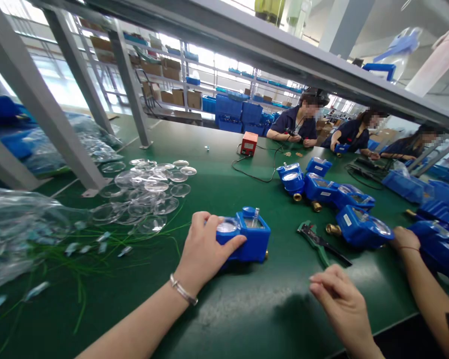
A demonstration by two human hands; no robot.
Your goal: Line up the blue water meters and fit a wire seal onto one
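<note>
My left hand (204, 252) grips a blue water meter (247, 239) that lies on the green table (217, 304), fingers wrapped over its round dial end. My right hand (338, 296) hovers just above the table to the right of it, fingers pinched together; whether something small sits between them I cannot tell. A green-handled hand tool (316, 239) lies just beyond my right hand.
Several more blue meters (336, 197) stand in a row at the right, where a co-worker's hand (406, 238) touches one. Clear round lenses (153, 187), green ties and plastic bags (18, 229) lie left. A small red box (249, 143) with cables sits farther back; people sit beyond.
</note>
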